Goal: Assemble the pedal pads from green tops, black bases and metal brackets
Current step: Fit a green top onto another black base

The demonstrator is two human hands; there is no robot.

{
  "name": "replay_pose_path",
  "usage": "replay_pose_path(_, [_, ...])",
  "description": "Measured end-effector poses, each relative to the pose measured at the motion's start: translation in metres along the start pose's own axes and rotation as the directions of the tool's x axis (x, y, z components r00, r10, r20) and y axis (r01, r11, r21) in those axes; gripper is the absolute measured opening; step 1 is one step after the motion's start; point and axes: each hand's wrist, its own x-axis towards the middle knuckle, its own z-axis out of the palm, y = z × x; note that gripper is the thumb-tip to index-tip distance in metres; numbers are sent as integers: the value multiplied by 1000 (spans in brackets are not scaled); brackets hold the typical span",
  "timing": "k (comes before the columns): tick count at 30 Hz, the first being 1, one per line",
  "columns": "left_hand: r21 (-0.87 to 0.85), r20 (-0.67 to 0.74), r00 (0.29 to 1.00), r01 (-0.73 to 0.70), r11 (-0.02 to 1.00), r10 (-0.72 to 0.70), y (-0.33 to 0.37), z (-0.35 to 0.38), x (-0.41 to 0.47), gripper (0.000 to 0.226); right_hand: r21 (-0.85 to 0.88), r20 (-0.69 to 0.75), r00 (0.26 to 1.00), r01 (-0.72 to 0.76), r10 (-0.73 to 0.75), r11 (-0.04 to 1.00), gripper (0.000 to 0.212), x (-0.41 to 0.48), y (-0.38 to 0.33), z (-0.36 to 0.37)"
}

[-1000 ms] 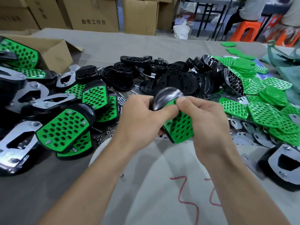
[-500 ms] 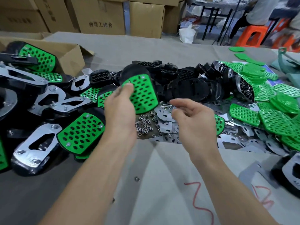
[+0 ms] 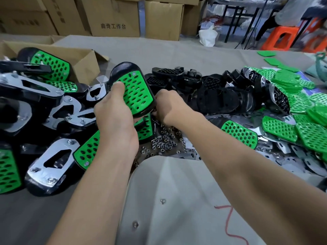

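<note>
My left hand (image 3: 113, 110) grips a pedal pad (image 3: 135, 89), a green perforated top seated in a black base, held tilted above the heap of finished pads at the left. My right hand (image 3: 169, 108) reaches down just right of it, fingers curled into the small hardware beside a pile of nuts (image 3: 164, 140); what they hold is hidden. Black bases (image 3: 217, 98) are heaped behind. Loose green tops (image 3: 292, 103) lie at the right. Flat metal brackets (image 3: 286, 149) spread under them.
Finished pads with metal brackets (image 3: 51, 161) crowd the left side, next to an open cardboard box (image 3: 85, 59). Stacked cartons (image 3: 115, 16) stand behind the table. Grey cloth (image 3: 177, 200) with a red scribble covers the near part. Orange stools (image 3: 283, 38) stand far right.
The pad moved from both hands into my left hand alone and went left and away. My right hand let go and dropped to the nuts and screws.
</note>
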Motion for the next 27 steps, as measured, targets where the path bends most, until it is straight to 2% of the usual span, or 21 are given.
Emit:
replay_pose_path(2, [32, 22, 1000, -20, 999, 19, -2, 0, 1, 48, 9, 22, 1000, 7, -7, 1000, 26, 2, 2, -2])
replay_pose_path(5, [48, 30, 999, -23, 999, 22, -4, 1, 3, 49, 8, -20, 999, 38, -37, 999, 29, -5, 9, -6])
replay_pose_path(7, [41, 44, 999, -28, 999, 26, -6, 3, 2, 47, 27, -63, 998, 17, -15, 999, 31, -12, 12, -6])
replay_pose_path(9, [47, 55, 998, -47, 998, 45, -6, 5, 0, 45, 25, -22, 999, -33, 34, 999, 35, -21, 12, -3])
replay_pose_path(11, [66, 50, 997, -62, 996, 59, -6, 7, -2, 46, 69, 11, 998, -57, 56, 996, 24, -28, 9, -4])
replay_pose_path(13, [98, 47, 997, -66, 993, 62, -6, 6, -3, 43, 180, -36, 997, -68, 75, 981, 4, -41, 10, -10])
replay_pose_path(15, [137, 63, 996, -75, 988, 67, -8, 5, -3, 36, 289, -129, 978, -121, 164, 950, 15, -61, 16, -18])
replay_pose_path(18, [209, 125, 988, -114, 971, 89, -13, 6, -7, 29, 557, -205, 934, -136, 294, 819, 21, -100, 26, -32])
replay_pose_path(20, [251, 168, 979, -158, 955, 118, -19, 9, -12, 25, 780, -190, 908, -91, 373, 620, 19, -125, 30, -40])
replay_pose_path(22, [314, 226, 966, -193, 930, 125, -27, 12, -18, 24, 884, -197, 871, -41, 450, 465, 18, -145, 38, -43])
replay_pose_path(25, [400, 329, 938, -242, 884, 108, -40, 16, -29, 22, 912, -223, 824, -11, 520, 409, 23, -163, 53, -42])
replay_pose_path(27, [473, 371, 924, -278, 836, 97, -46, 18, -34, 24, 920, -211, 824, -15, 526, 393, 29, -166, 59, -37])
